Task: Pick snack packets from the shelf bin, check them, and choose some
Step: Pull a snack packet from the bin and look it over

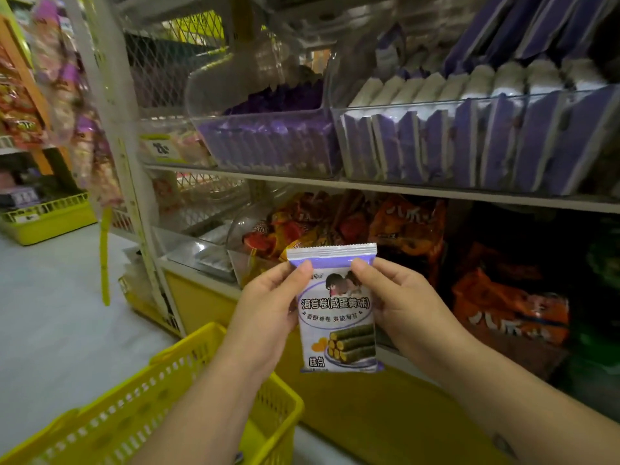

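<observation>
Head view: a purple-and-white seaweed-roll packet is held upright below the clear shelf bin of matching purple packets. The left hand and right hand each close their grip on its upper edges, thumbs in front. A yellow shopping basket sits further below the bin, to the left.

A yellow plastic shopping basket sits near left on the pale floor. Behind it rises a white shelf upright backed by a wire mesh panel, with a yellow price tag just to its right. Orange snack bags fill the lower shelf at right, above a yellow base panel. Far left, hanging packets dangle over a low yellow tray.
</observation>
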Demonstrator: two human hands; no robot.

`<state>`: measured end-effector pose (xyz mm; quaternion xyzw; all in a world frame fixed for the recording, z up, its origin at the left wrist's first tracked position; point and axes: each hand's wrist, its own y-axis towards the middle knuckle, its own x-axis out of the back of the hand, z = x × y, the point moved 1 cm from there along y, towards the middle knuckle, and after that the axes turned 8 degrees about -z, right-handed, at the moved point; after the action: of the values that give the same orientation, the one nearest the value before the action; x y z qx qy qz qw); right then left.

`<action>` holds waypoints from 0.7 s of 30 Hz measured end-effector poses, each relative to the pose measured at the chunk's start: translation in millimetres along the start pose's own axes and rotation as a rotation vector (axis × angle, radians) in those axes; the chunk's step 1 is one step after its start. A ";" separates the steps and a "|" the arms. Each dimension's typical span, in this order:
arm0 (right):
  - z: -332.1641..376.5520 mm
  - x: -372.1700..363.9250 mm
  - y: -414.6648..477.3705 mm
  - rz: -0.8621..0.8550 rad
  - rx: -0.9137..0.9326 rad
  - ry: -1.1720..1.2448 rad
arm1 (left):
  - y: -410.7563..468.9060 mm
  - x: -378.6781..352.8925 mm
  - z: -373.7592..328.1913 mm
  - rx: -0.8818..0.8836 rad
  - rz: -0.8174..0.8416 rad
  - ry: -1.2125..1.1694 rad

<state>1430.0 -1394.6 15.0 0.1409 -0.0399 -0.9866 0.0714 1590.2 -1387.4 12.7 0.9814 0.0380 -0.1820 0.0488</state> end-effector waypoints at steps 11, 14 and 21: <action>-4.6 -2.2 -1.9 -0.062 -0.075 0.018 | -7.3 4.1 3.3 0.026 -0.069 -0.009; -2.7 0.1 -1.9 -0.055 0.007 -0.083 | -7.8 6.4 1.6 0.030 -0.069 0.018; 2.5 5.5 0.2 -0.018 0.234 -0.332 | -8.0 6.5 1.5 0.018 -0.093 0.053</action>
<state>1424.1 -1395.5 15.8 -0.0160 -0.1643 -0.9855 0.0382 1595.0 -1379.3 8.3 0.9834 0.0830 -0.1584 0.0306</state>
